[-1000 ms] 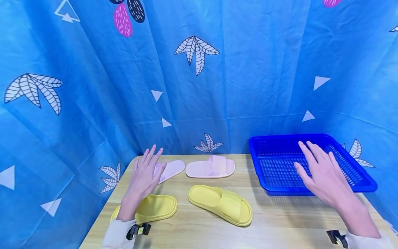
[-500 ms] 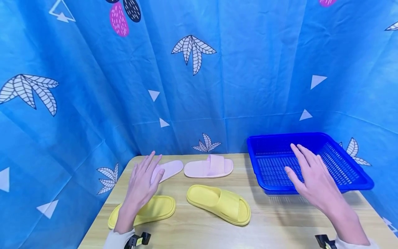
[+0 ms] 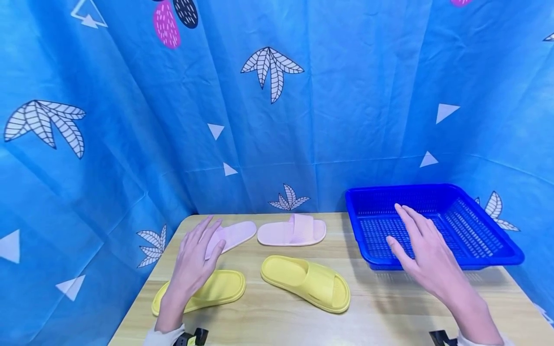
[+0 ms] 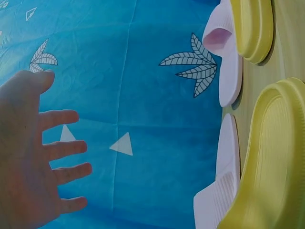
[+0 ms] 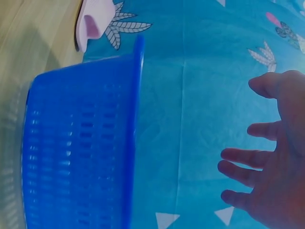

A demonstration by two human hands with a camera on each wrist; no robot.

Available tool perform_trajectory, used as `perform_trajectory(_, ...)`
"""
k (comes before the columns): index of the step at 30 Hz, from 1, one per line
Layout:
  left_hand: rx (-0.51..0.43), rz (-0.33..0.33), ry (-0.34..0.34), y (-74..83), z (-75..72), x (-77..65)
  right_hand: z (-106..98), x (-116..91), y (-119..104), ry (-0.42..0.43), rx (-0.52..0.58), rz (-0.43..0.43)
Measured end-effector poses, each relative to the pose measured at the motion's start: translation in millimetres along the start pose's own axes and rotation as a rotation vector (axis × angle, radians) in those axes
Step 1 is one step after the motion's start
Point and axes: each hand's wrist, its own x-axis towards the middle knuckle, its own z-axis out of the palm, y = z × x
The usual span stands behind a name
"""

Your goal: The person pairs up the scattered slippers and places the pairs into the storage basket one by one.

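Note:
My left hand hovers above the left pair's slippers with its fingers spread, holding nothing. Beneath it lie a yellow slipper and a pink slipper, each partly hidden by the hand. A second pink slipper lies at the back middle, its strap to the right. In front of it sits another yellow slipper, toe pointing right and toward me. Over the front of the blue basket, my right hand is held in the air, fingers extended and nothing in them.
The slippers and basket stand on a light wooden table. A blue patterned curtain hangs behind the table and along both sides. In the right wrist view the basket's perforated wall rises beside the hand.
My right hand has moved left and slightly toward me, over the basket's front. The left hand has drifted a little left and down. The slippers and basket stay in place.

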Motion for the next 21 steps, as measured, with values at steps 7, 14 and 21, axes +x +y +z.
perform_trajectory(7, -0.024, 0.003, 0.034, -3.6, -3.3, -3.5, 6, 5, -14, -0.011, 0.035, -0.018)
perform_trajectory(14, -0.045, -0.009, -0.01, -11.7, -6.5, -9.1, 18, 7, -23, -0.013, 0.07, -0.045)
perform_trajectory(21, -0.025, -0.015, -0.048, -19.5, -6.5, -19.4, 30, 8, -31, -0.023, 0.093, -0.052)
